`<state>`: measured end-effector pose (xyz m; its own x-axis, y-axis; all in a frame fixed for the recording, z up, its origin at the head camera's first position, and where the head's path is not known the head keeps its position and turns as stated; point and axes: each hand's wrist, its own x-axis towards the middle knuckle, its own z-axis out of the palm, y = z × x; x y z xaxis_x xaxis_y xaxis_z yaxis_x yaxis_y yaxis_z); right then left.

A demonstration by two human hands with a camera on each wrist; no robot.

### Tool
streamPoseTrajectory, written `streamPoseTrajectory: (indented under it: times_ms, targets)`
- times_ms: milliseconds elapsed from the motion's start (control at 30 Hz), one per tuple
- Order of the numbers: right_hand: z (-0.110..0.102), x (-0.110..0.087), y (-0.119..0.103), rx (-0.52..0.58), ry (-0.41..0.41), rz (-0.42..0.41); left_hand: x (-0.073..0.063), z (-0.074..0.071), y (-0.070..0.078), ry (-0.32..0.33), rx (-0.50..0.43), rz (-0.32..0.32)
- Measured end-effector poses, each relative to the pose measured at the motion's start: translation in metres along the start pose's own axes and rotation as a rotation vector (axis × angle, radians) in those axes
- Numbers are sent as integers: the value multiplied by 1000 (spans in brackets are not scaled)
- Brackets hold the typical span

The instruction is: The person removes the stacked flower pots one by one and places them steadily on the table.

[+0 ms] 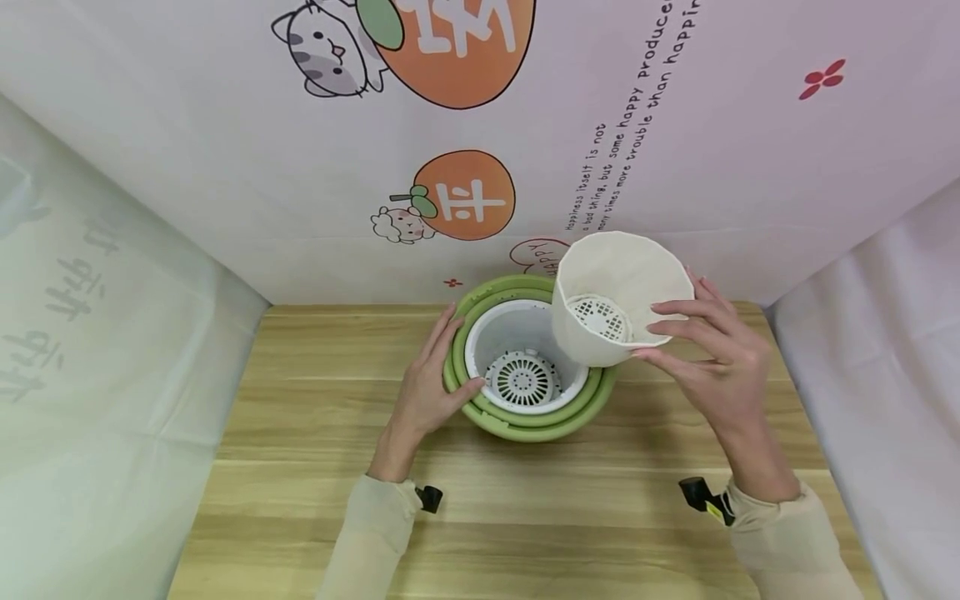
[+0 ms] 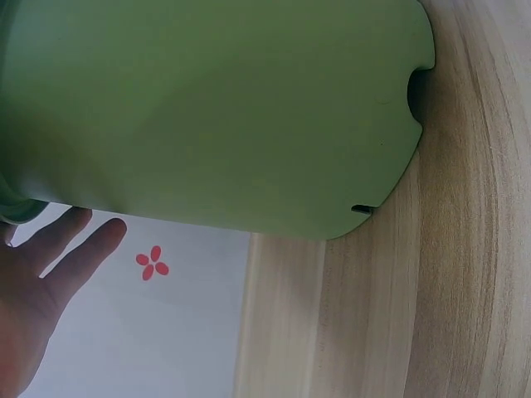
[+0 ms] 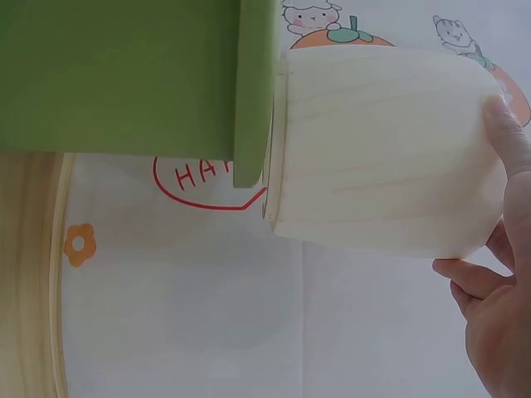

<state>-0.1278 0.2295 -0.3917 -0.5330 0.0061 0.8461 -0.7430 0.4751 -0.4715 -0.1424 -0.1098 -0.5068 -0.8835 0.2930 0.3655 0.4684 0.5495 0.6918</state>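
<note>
My right hand [image 1: 723, 358] grips a cream-white flowerpot [image 1: 573, 337] by its rim, fingers inside and thumb outside. This pot is tilted, its mouth facing me, and a slotted base shows inside. In the right wrist view, its base end is by the green rim [image 3: 255, 91]; whether they touch, I cannot tell. Below it stand nested green flowerpots [image 1: 510, 427], with a white pot [image 1: 491, 321] with a slotted bottom innermost. My left hand [image 1: 423, 387] holds the nest's left side, thumb over the rim and fingers along the outside. The green outer wall [image 2: 207, 116] fills much of the left wrist view.
The nest stands on a wood-grain table [image 1: 337, 467] near its back edge. A printed white cloth [image 1: 300, 167] hangs right behind it. Pale cloth hangs at the left [image 1: 97, 375] and a white cloth at the right [image 1: 877, 375].
</note>
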Motion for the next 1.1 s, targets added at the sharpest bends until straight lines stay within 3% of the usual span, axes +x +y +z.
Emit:
streamPoseTrajectory:
  times_ms: [1100]
  targets:
    - [-17, 6, -5, -45, 87, 86, 3, 1, 1, 17, -2, -4]
